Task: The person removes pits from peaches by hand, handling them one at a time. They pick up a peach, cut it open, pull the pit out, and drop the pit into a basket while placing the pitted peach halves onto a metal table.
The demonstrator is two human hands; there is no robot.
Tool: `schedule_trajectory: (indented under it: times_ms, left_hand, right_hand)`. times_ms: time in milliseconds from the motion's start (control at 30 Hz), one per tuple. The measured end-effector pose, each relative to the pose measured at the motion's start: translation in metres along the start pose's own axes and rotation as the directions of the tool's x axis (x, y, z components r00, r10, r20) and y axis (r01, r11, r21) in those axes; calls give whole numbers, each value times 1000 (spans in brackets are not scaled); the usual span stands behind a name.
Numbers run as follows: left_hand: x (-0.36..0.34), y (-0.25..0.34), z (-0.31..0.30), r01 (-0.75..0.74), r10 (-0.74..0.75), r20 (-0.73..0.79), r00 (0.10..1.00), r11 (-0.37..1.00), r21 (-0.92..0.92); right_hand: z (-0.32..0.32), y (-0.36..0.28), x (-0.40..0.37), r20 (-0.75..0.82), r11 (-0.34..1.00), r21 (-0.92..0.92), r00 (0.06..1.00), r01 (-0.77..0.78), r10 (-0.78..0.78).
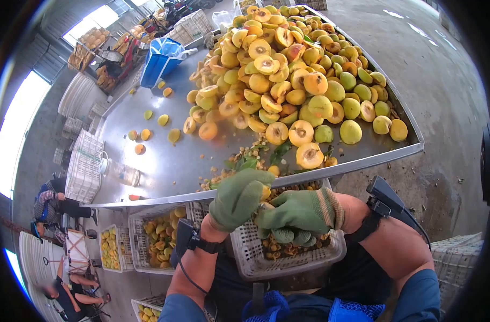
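My left hand (238,198), in a green glove, is closed round a yellow fruit piece (266,192) that shows at its fingertips. Close beside it on the right, my right hand (296,214), gloved too, has its fingers curled round something mostly hidden, with a small light part between the hands. Both hands are above a white plastic crate (288,266) holding fruit scraps. Beyond them, a big heap of halved and whole yellow-green fruit (266,70) lies on a metal table (194,174). Leaves and small pits are scattered near its front edge.
A blue bag (162,63) and a clear plastic jar (120,172) are on the table. Crates of fruit (160,239) stand at the lower left. Two people (68,295) are at the far left. Stacked white crates (458,263) stand at the right.
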State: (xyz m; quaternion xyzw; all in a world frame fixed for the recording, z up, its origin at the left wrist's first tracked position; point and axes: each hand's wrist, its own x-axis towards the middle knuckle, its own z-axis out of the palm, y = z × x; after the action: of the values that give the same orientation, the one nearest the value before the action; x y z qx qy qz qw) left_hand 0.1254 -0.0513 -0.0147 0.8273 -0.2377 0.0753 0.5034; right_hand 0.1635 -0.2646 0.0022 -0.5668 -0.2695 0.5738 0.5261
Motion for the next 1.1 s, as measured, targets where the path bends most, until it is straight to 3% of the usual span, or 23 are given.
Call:
schedule_trajectory:
  times_ms: [33,100,167,200,300,400,500,567,600,667,700,733,933,967,1000,1033,1100]
  left_hand:
    - [-1,-1,3,71,-76,-29,997,984,-163]
    - [-4,-2,8,156,-204,-79,976,903,-401]
    - [-9,-2,15,190,-308,-122,943,804,-564]
    - [-12,-4,16,209,-303,-98,948,823,-528]
    - [-20,-7,16,248,-297,-44,954,862,-442]
    - [-18,-2,10,235,-271,-34,962,885,-402]
    - [-17,1,11,198,-237,-50,970,896,-397]
    - [-17,0,16,164,-221,-82,972,883,-441]
    - [-16,3,20,199,-302,-93,949,799,-568]
    - [-15,10,27,225,-460,-89,884,583,-780]
    - [-15,7,24,229,-520,-109,847,543,-808]
    - [-15,-2,18,228,-579,-131,805,506,-832]
    - [-36,-3,-5,300,-753,-181,633,454,-839]
    - [-43,-1,-9,338,-753,-190,630,486,-806]
    - [-51,1,-16,373,-750,-199,631,518,-769]
    - [-60,5,-26,407,-745,-211,633,551,-729]
    - [-95,-4,-61,507,-512,-380,770,853,-123]
  right_hand:
    - [2,2,5,-24,994,59,995,94,-93]
    - [0,-10,-5,-86,996,56,993,-73,78]
    - [-1,0,-1,-48,999,47,999,28,-26]
    - [-1,2,0,-29,996,45,997,75,-74]
    - [7,-3,1,11,971,212,994,-109,109]
    - [3,2,5,213,886,436,975,-158,69]
    - [-3,24,15,429,721,661,894,-209,-134]
    - [-2,35,24,487,623,741,840,-251,-240]
    - [0,38,25,508,571,773,809,-277,-296]
    - [7,40,21,321,762,646,921,-42,-221]
    - [9,38,20,220,840,539,953,61,-210]
    - [6,21,2,293,839,544,942,-22,-165]
    - [20,15,-13,128,983,172,991,-61,39]
    - [27,8,-18,76,989,124,995,-75,66]
    - [37,-9,-25,-7,968,92,972,-235,236]
    - [47,-12,-28,-64,981,-14,979,-195,193]
    - [71,-1,-38,-175,966,-231,981,-118,78]
